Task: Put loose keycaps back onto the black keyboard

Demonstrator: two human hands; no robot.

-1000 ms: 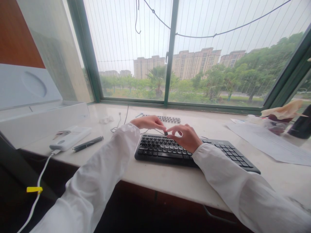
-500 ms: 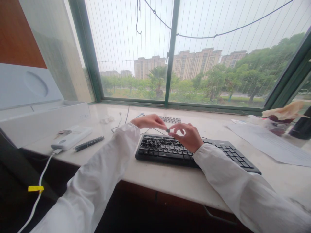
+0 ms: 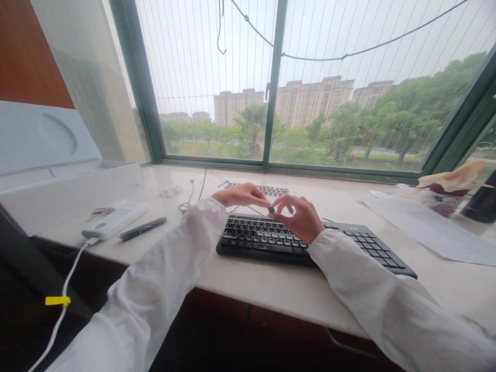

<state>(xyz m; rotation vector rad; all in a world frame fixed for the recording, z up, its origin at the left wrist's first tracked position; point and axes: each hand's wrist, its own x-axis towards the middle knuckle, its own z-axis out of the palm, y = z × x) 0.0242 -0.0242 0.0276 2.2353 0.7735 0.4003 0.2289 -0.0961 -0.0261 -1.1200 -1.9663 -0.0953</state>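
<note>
Over the back of a black keyboard (image 3: 263, 247), my two hands meet at a small dark keycap (image 3: 271, 210). My right hand (image 3: 301, 219) pinches it between thumb and index finger, the other fingers curled. From the left, my left hand (image 3: 242, 195) reaches in with its fingers pressed together, their tips right at the keycap. Whatever those fingertips hold, if anything, is too small to make out. Many keys in the keyboard's main block show bare square sockets, while caps sit on the lower rows and the number pad. Behind my hands lie rows of loose keycaps (image 3: 275, 190).
To the left are a black pen (image 3: 142, 229), a white power bank (image 3: 114, 219) with a cable, crumpled white tissue (image 3: 170, 190) and an open white box (image 3: 70, 191). Paper sheets (image 3: 434, 227) and a dark bottle (image 3: 482, 201) are at right. The window stands behind the desk.
My left hand and the keycap have shifted slightly to the right. The keycap appears turned a little between the fingertips. The keyboard has stayed put.
</note>
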